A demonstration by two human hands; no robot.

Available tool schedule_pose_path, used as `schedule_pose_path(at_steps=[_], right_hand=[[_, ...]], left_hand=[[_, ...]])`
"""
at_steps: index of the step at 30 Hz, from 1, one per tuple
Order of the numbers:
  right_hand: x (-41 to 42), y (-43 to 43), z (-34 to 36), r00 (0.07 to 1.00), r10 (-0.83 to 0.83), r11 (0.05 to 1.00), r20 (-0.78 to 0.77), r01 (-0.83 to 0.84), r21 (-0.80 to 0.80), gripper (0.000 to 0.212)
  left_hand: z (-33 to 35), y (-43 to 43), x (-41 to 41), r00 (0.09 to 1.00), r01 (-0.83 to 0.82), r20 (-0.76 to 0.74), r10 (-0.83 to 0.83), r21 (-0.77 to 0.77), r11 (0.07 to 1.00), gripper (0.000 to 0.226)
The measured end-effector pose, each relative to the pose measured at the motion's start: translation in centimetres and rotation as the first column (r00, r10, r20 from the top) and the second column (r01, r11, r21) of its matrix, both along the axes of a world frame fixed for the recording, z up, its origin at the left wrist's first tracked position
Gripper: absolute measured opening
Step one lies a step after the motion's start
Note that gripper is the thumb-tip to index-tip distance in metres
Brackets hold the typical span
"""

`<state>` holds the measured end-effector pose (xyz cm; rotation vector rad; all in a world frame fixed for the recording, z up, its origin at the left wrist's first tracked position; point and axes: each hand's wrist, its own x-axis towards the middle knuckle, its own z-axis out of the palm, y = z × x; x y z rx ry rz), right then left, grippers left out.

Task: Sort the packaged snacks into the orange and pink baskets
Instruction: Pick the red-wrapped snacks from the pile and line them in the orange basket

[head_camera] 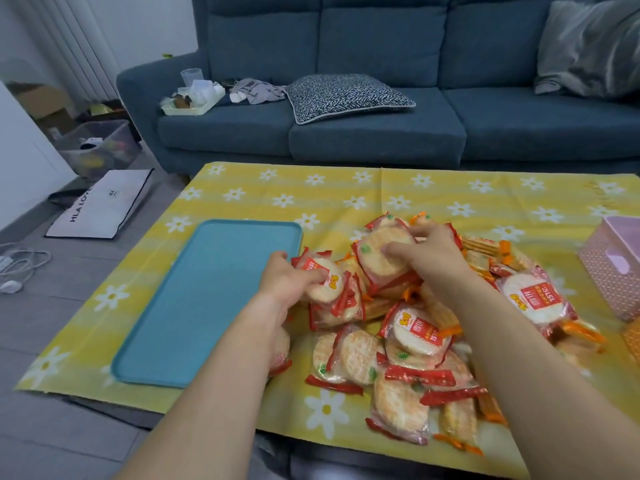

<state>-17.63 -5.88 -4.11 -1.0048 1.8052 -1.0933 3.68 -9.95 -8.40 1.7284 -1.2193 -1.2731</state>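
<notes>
A heap of packaged snacks (412, 344) covers the right half of the yellow flowered tablecloth (346, 192): round rice crackers in red-edged wrappers and ridged crackers in orange-edged wrappers. My left hand (287, 282) grips a red-edged cracker pack (325, 282) at the heap's left side. At the top of the heap, my right hand (429, 254) grips another red-edged round cracker pack (381, 254). The pink basket (613, 265) stands at the right edge. A sliver of the orange basket (632, 337) shows just below it.
A flat teal tray (207, 299) lies on the cloth left of the heap. Behind the table stands a blue sofa (381, 133) with a patterned cushion and a small tray of items. A white bag, cables and a storage box sit on the floor at left.
</notes>
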Motion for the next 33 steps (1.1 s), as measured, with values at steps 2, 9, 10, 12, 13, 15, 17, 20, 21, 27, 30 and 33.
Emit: schedule_pose_path(at_steps=[2, 9, 10, 12, 13, 15, 17, 20, 21, 27, 30, 33], right_hand=[[-0.4, 0.5, -0.1, 0.993, -0.010, 0.999, 0.116, 0.005, 0.038, 0.030], [-0.7, 3.4, -0.3, 0.943, 0.283, 0.943, -0.175, -0.240, 0.232, 0.022], [-0.7, 3.6, -0.2, 0.917, 0.321, 0.936, -0.239, -0.267, 0.231, 0.019], [-1.1, 3.8, -0.1, 0.868, 0.368, 0.924, -0.332, -0.301, 0.236, 0.021], [-1.5, 4.0, 0.0, 0.842, 0.385, 0.918, -0.377, -0.306, 0.253, 0.026], [-2.5, 4.4, -0.1, 0.808, 0.428, 0.893, -0.404, -0.309, 0.328, 0.044], [-3.4, 4.8, -0.4, 0.784, 0.470, 0.865, -0.404, -0.319, 0.387, 0.064], [-3.7, 5.5, -0.5, 0.706, 0.559, 0.806, -0.435, -0.339, 0.486, 0.074], [-3.7, 5.6, -0.6, 0.687, 0.573, 0.796, -0.447, -0.337, 0.502, 0.074], [-3.9, 6.3, -0.6, 0.795, 0.494, 0.854, -0.352, -0.368, 0.369, 0.064], [-4.0, 7.2, 0.5, 0.918, 0.371, 0.916, -0.143, -0.337, 0.216, 0.045], [-5.1, 7.5, 1.3, 0.980, 0.194, 0.978, 0.039, -0.196, 0.072, 0.044]], left_hand=[[0.2, 0.0, 0.9, 1.000, 0.000, -0.026, 0.001, 0.069, 0.998, 0.070], [-0.8, 2.2, 0.1, 0.980, 0.181, -0.117, -0.161, 0.190, 0.965, 0.032], [-0.8, 2.3, -0.2, 0.978, 0.188, -0.125, -0.168, 0.171, 0.967, 0.031], [-0.7, 2.2, -0.5, 0.980, 0.183, -0.101, -0.171, 0.125, 0.975, 0.030], [-0.7, 2.1, -0.4, 0.982, 0.171, -0.098, -0.160, 0.116, 0.978, 0.029], [-0.4, 2.2, -0.4, 0.984, 0.156, -0.099, -0.146, 0.111, 0.981, 0.028], [-0.1, 2.4, -0.4, 0.986, 0.140, -0.104, -0.130, 0.098, 0.985, 0.028], [0.4, 2.7, -0.7, 0.980, 0.102, -0.180, -0.088, 0.070, 0.992, 0.041], [0.6, 2.9, -0.9, 0.974, 0.090, -0.212, -0.074, 0.066, 0.994, 0.048], [1.9, 3.9, -1.8, 0.960, -0.013, -0.281, 0.013, 0.003, 1.000, 0.065], [2.6, 4.4, -2.3, 0.938, -0.079, -0.340, 0.063, -0.034, 0.996, 0.062], [3.6, 5.3, -3.8, 0.878, -0.098, -0.475, 0.063, -0.048, 0.994, 0.051]])
